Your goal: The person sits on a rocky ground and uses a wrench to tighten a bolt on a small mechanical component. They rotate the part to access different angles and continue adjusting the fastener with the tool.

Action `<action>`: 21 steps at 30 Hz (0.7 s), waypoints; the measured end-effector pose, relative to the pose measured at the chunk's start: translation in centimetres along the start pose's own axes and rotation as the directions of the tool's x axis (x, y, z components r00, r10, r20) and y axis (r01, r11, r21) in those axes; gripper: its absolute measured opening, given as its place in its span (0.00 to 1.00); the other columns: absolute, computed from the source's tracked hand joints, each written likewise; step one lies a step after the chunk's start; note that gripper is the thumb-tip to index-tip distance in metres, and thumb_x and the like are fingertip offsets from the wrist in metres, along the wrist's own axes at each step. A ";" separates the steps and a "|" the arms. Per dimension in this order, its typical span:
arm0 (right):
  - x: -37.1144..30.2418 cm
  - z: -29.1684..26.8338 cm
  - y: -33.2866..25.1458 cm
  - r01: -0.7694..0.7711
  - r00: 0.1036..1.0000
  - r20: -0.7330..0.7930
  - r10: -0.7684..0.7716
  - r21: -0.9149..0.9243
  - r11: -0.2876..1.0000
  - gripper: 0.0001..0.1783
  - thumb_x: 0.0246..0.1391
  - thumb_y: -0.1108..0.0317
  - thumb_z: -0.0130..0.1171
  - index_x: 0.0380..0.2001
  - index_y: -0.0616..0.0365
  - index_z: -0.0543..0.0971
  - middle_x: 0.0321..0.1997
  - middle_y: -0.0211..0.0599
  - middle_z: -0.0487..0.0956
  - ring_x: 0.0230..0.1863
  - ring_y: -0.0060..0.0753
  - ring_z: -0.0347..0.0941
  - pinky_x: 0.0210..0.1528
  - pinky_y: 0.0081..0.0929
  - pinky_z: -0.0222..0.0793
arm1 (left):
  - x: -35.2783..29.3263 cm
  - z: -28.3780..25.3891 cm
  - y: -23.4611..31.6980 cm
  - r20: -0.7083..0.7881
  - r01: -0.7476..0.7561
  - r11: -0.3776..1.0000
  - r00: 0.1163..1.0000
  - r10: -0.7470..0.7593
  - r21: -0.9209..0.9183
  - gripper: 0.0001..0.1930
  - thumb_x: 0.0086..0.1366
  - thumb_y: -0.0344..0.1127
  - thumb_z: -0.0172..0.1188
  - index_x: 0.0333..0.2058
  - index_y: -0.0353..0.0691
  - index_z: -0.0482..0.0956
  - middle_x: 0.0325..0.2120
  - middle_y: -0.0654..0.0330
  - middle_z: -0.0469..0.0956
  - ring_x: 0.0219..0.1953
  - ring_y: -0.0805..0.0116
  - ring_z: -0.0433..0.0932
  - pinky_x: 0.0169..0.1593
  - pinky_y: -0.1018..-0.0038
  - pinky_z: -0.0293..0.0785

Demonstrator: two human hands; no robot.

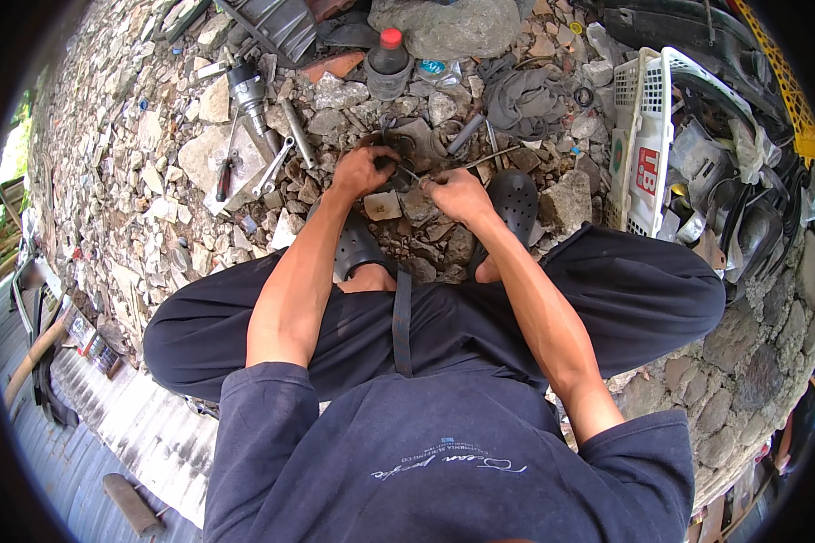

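My left hand [364, 172] is closed, with its fingers bent over a dark, greasy-looking metal part [398, 143] on the stones between my feet. Pinched in my right hand [460, 194] is a thin rod [491, 157], whose other end points up and right. The fingertips of both hands come close together at the dark part, and what they touch there is partly hidden. A small pale square block [382, 206] lies just below. Left of the hands are a combination wrench [277, 166], a metal tube [297, 133] and a screwdriver [224, 179] on a flat stone.
A metal cylinder [246, 89] lies at the upper left. Beyond the hands stand a red-capped bottle [389, 56] and a large rock [444, 27]. A grey cloth [527, 96] and a white basket [654, 172] of parts are to the right. Black clogs [514, 206] flank the work.
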State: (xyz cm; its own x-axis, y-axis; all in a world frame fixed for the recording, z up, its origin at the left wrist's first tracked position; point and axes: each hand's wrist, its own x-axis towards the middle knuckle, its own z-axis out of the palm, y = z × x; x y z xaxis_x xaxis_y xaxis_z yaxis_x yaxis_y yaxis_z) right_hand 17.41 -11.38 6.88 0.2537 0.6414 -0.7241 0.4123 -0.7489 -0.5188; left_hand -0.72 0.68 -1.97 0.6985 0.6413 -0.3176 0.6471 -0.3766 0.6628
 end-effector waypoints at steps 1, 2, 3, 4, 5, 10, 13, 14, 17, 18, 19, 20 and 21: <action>-0.2 0.0 -0.2 0.029 0.999 -0.021 -0.029 -0.029 0.999 0.23 0.51 0.52 0.56 0.38 0.61 0.83 0.41 0.60 0.80 0.48 0.60 0.75 0.52 0.43 0.70 | 0.0 0.1 -0.2 0.000 0.001 1.000 1.000 -0.001 -0.008 0.14 0.54 0.39 0.62 0.41 0.52 0.84 0.51 0.53 0.77 0.50 0.49 0.77 0.54 0.62 0.73; -0.4 0.1 -0.3 0.055 0.997 -0.044 -0.057 -0.057 0.997 0.23 0.51 0.52 0.56 0.38 0.61 0.83 0.41 0.60 0.80 0.48 0.60 0.75 0.52 0.43 0.70 | 0.0 0.1 -0.1 0.002 -0.001 1.000 1.000 0.001 -0.015 0.14 0.54 0.39 0.62 0.41 0.53 0.84 0.51 0.53 0.76 0.50 0.49 0.76 0.54 0.62 0.73; -0.6 0.2 -0.5 0.043 0.997 -0.062 -0.047 -0.065 0.997 0.23 0.51 0.52 0.56 0.38 0.62 0.83 0.41 0.60 0.80 0.48 0.60 0.75 0.52 0.43 0.70 | 0.0 0.0 0.1 0.003 -0.003 1.000 1.000 0.003 -0.023 0.14 0.54 0.39 0.62 0.41 0.53 0.84 0.52 0.53 0.76 0.51 0.49 0.76 0.55 0.62 0.73; -0.8 0.3 -0.6 0.032 0.996 -0.079 -0.037 -0.074 0.997 0.23 0.51 0.52 0.56 0.37 0.62 0.83 0.40 0.61 0.80 0.48 0.60 0.75 0.52 0.43 0.70 | 0.0 0.0 0.2 -0.001 0.000 1.000 1.000 0.000 -0.019 0.14 0.54 0.39 0.62 0.41 0.53 0.84 0.52 0.53 0.75 0.51 0.49 0.76 0.55 0.62 0.73; -0.8 0.4 -0.8 0.021 0.995 -0.095 -0.029 -0.082 0.996 0.23 0.51 0.52 0.56 0.37 0.62 0.83 0.40 0.62 0.79 0.48 0.60 0.75 0.52 0.43 0.70 | -0.1 0.0 0.3 -0.006 0.006 1.000 1.000 -0.006 -0.015 0.14 0.54 0.39 0.62 0.41 0.53 0.84 0.53 0.53 0.75 0.51 0.49 0.76 0.55 0.62 0.72; 0.0 0.2 -0.4 -0.019 1.000 0.018 0.018 0.029 0.999 0.24 0.50 0.54 0.57 0.37 0.67 0.81 0.39 0.62 0.80 0.47 0.61 0.76 0.51 0.46 0.70 | -0.1 0.0 0.3 0.003 0.030 1.000 1.000 -0.030 -0.001 0.14 0.54 0.39 0.62 0.41 0.55 0.84 0.54 0.53 0.75 0.52 0.49 0.76 0.56 0.62 0.72; -0.6 0.8 -0.6 -0.008 1.000 -0.015 0.008 0.024 1.000 0.24 0.47 0.57 0.60 0.38 0.72 0.79 0.40 0.62 0.80 0.46 0.63 0.76 0.48 0.46 0.72 | -0.1 0.1 0.0 0.005 0.031 1.000 1.000 -0.031 -0.004 0.15 0.54 0.40 0.62 0.42 0.56 0.83 0.52 0.53 0.76 0.50 0.49 0.76 0.55 0.61 0.73; -1.1 1.2 -0.8 0.017 0.999 -0.047 -0.016 0.000 1.000 0.25 0.46 0.59 0.62 0.39 0.73 0.78 0.41 0.61 0.79 0.45 0.64 0.76 0.47 0.46 0.73 | 0.0 0.3 -0.4 0.010 0.033 0.999 0.999 -0.033 -0.007 0.15 0.53 0.41 0.62 0.42 0.58 0.83 0.51 0.54 0.76 0.50 0.49 0.76 0.54 0.60 0.73; -2.5 3.1 -0.6 0.203 0.933 -0.204 -0.297 -0.385 0.901 0.26 0.43 0.64 0.64 0.43 0.73 0.76 0.42 0.57 0.78 0.42 0.65 0.77 0.44 0.44 0.76 | 0.3 0.2 -0.3 0.017 0.048 0.999 0.999 -0.048 -0.016 0.19 0.52 0.42 0.61 0.45 0.58 0.79 0.47 0.53 0.78 0.47 0.48 0.77 0.52 0.58 0.74; -3.0 2.7 -0.8 0.299 0.899 -0.117 -0.421 -0.538 0.788 0.27 0.42 0.67 0.62 0.47 0.69 0.75 0.43 0.50 0.76 0.40 0.55 0.78 0.36 0.37 0.78 | 0.3 0.1 -0.2 0.018 0.056 0.998 0.998 -0.056 -0.018 0.20 0.52 0.42 0.62 0.47 0.58 0.77 0.45 0.52 0.79 0.47 0.47 0.77 0.51 0.58 0.74; -3.4 3.2 -0.7 0.297 0.866 -0.126 -0.484 -0.648 0.701 0.26 0.43 0.67 0.62 0.47 0.69 0.75 0.42 0.49 0.76 0.40 0.51 0.79 0.34 0.36 0.78 | 0.4 -0.1 -0.1 0.027 0.086 0.996 0.996 -0.086 -0.007 0.22 0.52 0.42 0.62 0.48 0.57 0.75 0.43 0.50 0.79 0.46 0.47 0.78 0.50 0.57 0.74; -3.8 4.0 -0.5 0.282 0.830 -0.125 -0.543 -0.747 0.603 0.26 0.43 0.67 0.61 0.47 0.69 0.76 0.41 0.49 0.76 0.40 0.46 0.79 0.31 0.34 0.78 | 0.3 -0.2 0.2 0.036 0.115 0.993 0.993 -0.116 0.003 0.23 0.52 0.42 0.62 0.49 0.57 0.73 0.42 0.49 0.80 0.45 0.46 0.78 0.49 0.56 0.74; -3.9 4.6 -0.2 0.256 0.792 -0.113 -0.600 -0.831 0.494 0.25 0.43 0.67 0.60 0.46 0.69 0.76 0.40 0.49 0.77 0.40 0.42 0.79 0.29 0.32 0.78 | 0.3 -0.2 0.4 0.045 0.145 0.989 0.988 -0.145 0.013 0.25 0.51 0.43 0.62 0.50 0.56 0.71 0.40 0.48 0.80 0.45 0.45 0.78 0.48 0.56 0.74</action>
State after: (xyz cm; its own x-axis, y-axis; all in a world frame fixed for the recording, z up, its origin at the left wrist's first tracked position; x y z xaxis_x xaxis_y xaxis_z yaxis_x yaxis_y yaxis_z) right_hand 12.32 -14.44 7.71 0.0523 0.9761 -0.2108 0.9957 -0.0670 -0.0635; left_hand -0.29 0.86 -1.64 0.6101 0.6587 -0.4403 0.7454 -0.2888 0.6008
